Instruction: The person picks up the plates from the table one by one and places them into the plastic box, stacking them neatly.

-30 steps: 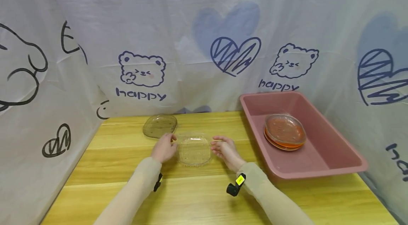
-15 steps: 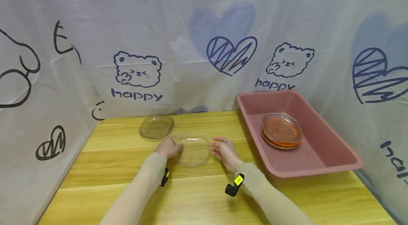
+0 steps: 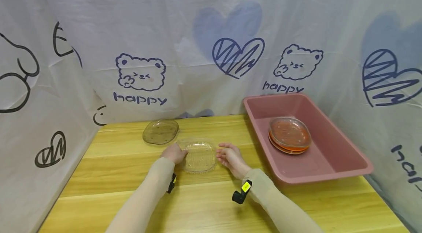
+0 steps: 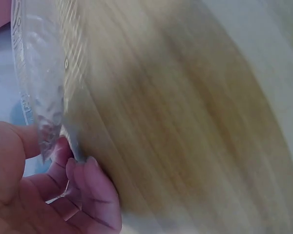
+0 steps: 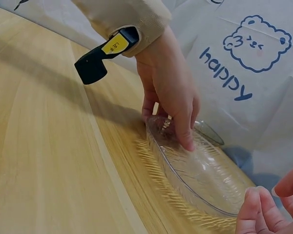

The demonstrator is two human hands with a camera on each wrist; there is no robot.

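Observation:
A clear, shallow dish (image 3: 199,159) with a ridged rim lies on the wooden table between the two hands. My left hand (image 3: 173,153) pinches its left rim; the right wrist view shows the thumb inside the dish (image 5: 205,170) and the fingers outside. On the opposite side is my right hand (image 3: 232,158), its fingers loosely bent right at the rim, with a gap between thumb and fingers in the right wrist view. Behind the left hand, a smoky-brown clear dish (image 3: 160,131) lies flat.
At the right stands a pink plastic tub (image 3: 310,180). Inside it is a stack with a clear dish (image 3: 290,130) on top and orange dishes (image 3: 298,149) below. A printed white cloth (image 3: 197,90) hangs behind and beside the wooden table (image 3: 204,203).
My left hand has moved slightly right onto the clear dish, its thumb now over the rim. The right hand stays close to the opposite rim. The head view has turned slightly right.

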